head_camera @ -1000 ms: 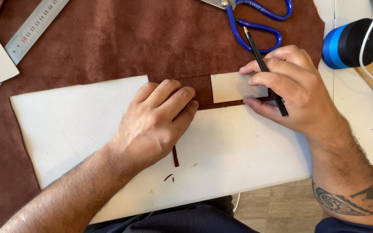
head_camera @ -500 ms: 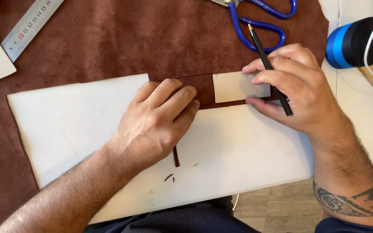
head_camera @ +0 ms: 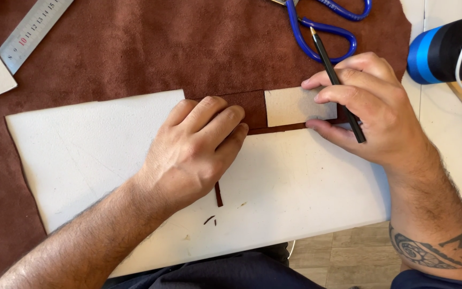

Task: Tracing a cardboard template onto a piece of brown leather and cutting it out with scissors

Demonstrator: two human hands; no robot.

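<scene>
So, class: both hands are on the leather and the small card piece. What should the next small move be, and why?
Probably swing the pencil tip down to the card piece edge and trace it. The left hand presses the brown leather strip flat, the right hand pins the card, but the pencil lies across the fingers with its tip pointing away, off the leather.

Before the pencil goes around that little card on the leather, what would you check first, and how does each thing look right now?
1. Small card lies flat on the brown leather: ok.
2. Right hand fingers press on the card's right end: ok.
3. Left hand presses the leather strip beside the card: ok.
4. Pencil is in the right hand, with its tip down on the work: not ok, one end points up and away, the other is hidden.
5. Scissors lie apart from the card: ok.
6. Card edges square with the strip: cannot tell.
</scene>
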